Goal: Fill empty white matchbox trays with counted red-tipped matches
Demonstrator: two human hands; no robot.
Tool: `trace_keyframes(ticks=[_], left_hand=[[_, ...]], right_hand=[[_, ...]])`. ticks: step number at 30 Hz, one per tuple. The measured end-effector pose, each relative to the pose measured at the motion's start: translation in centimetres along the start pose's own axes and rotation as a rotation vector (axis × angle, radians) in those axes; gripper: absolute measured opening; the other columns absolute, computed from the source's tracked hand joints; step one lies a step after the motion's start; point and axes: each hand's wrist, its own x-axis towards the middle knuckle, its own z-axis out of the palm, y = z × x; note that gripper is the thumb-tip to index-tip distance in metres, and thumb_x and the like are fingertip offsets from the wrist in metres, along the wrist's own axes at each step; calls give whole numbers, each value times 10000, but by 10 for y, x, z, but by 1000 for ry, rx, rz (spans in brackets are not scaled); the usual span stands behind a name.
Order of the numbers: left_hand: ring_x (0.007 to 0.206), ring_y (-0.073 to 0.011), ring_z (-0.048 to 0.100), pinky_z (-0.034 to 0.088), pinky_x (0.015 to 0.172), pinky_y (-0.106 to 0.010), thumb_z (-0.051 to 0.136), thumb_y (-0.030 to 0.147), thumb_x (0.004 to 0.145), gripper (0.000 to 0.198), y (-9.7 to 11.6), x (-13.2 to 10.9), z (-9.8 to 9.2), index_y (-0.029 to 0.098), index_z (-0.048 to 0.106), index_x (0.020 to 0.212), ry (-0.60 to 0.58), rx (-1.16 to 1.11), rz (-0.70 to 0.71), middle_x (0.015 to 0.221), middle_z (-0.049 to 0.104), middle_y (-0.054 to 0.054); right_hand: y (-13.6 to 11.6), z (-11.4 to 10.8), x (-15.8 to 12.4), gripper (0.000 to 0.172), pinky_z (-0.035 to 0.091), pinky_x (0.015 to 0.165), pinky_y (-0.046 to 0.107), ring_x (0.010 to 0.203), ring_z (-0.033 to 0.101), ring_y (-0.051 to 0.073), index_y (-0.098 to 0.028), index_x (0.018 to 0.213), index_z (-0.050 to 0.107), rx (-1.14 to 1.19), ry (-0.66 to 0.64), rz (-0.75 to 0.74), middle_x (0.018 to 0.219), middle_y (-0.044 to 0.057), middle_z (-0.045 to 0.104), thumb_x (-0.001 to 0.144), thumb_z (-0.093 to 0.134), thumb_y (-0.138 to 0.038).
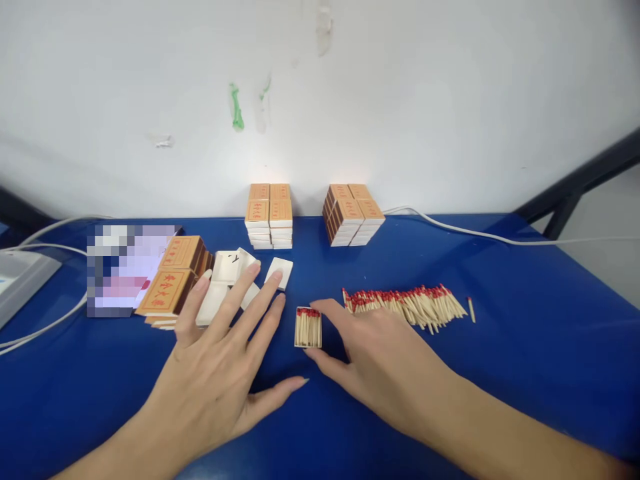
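Observation:
A small white matchbox tray (309,328), filled with red-tipped matches, sits on the blue table in front of me. My right hand (380,360) grips it, with a finger at its far edge and the thumb at its near edge. Fingers spread, my left hand (225,353) reaches over several white inner trays (229,268); its fingertips partly cover them. A separate white tray piece (280,272) lies at the tip of one left finger. To the right, past my right hand, spreads a pile of loose matches (410,303), partly hidden by that hand.
Flat orange matchbox sleeves (173,283) are stacked at the left, beside a partly blurred screen (125,267). Two blocks of stacked matchboxes, a left one (269,213) and a right one (353,213), stand against the wall. White cables (465,227) run along the back. One single match (471,310) lies apart.

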Motion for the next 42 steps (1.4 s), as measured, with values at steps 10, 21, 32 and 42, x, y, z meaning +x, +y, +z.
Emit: trace_keyframes(ticks=[10,21,32,42], left_hand=[[1700,-476,411,-18,1443,-677,481,630,1146,787,1,2,9,-13,652,1564,-49,-4,-1,1710,592,-244],[1630,-338,539,24,1483,-582,590,432,1152,467,15,-6,4,83,762,1409,89,-252,18,1510,794,-120],[1009,-188,800,578,1021,-364,622,225,1139,199,19,-5,-18,208,809,1203,17,-458,171,1072,871,-8],[1167,-297,785,660,1069,-448,710,496,1071,396,32,-1,-12,220,772,1349,148,-456,1,1176,827,-119]], right_hand=[[-3,-12,10,409,476,660,391,891,849,372,-192,1421,715,-137,46,51,940,96,852,1105,734,-452],[16,-26,25,336,424,654,393,883,827,388,-200,1327,740,-205,75,76,862,97,824,1098,746,-445],[12,-34,73,426,442,740,357,971,778,304,-199,1388,733,-111,128,13,988,77,825,1090,782,-500],[4,-32,94,436,367,690,362,974,751,295,-217,1375,742,-29,150,-31,997,59,816,1054,834,-498]])
